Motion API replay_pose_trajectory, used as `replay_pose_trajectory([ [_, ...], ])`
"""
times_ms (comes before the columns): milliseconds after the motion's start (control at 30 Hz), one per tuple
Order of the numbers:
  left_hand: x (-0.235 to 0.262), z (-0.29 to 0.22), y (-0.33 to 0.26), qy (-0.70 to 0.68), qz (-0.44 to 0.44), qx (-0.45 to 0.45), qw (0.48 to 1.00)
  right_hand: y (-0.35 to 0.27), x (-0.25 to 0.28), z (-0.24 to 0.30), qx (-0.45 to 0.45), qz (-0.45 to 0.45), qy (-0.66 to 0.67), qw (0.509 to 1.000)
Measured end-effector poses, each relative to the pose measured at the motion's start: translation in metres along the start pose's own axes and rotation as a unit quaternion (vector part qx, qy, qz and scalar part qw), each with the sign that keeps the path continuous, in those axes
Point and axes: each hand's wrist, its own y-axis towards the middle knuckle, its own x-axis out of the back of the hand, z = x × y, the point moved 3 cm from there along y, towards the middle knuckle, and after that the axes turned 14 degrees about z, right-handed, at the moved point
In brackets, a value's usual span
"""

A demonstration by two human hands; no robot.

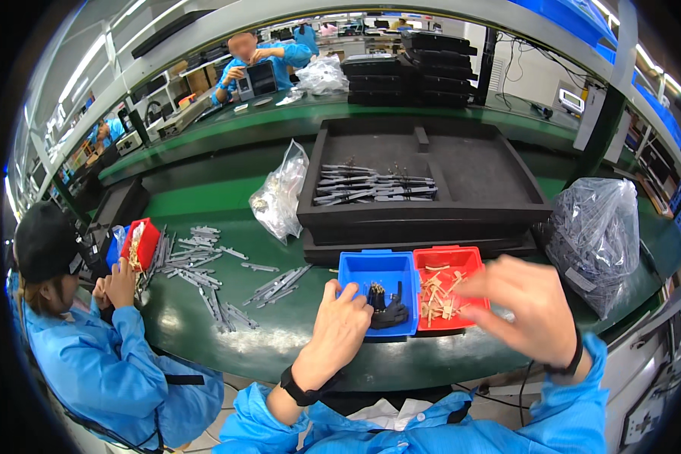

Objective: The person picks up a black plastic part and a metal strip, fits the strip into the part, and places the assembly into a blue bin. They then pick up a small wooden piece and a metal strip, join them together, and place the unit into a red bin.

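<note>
Green workbench [299, 337], right hand [533, 306] over red bin [450, 255], thumb and fingers apart.

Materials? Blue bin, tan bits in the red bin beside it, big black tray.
Blue bin: likely moulded plastic, smooth; solid even colour, lipped rim.
Tan bits: metal or plastic, can't tell; pale golden tone, finish too small to read.
Black tray: probably dense foam, matte; thick walls, little shine.

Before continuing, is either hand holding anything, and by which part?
Unclear: left hand hides any grip at a blue rectangular plastic bin; right hand is blurred over a red rectangular plastic bin.
</note>
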Motion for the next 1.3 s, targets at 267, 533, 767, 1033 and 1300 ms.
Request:
replay_pose_trajectory([
  [267, 0.012, 0.006, -0.001, -0.069, -0.039, 0.063, 0.995, -0.066, -0.07, -0.012, -0.178, -0.029, 0.326, 0.928],
  [533, 0.02, 0.014, -0.009, -0.153, -0.068, 0.088, 0.982, -0.042, -0.102, -0.017, -0.151, 0.024, 0.4, 0.904],
  [767, 0.049, 0.006, -0.01, -0.139, -0.142, 0.122, 0.972, -0.02, -0.112, -0.014, -0.144, -0.052, 0.422, 0.893],
  [1033, 0.059, -0.019, 0.001, -0.237, -0.103, 0.072, 0.963, 0.006, -0.119, -0.012, -0.127, -0.136, 0.383, 0.905],
  [1300, 0.056, -0.03, 0.008, -0.242, -0.1, 0.046, 0.964, -0.002, -0.12, -0.015, -0.105, -0.163, 0.379, 0.905],
])
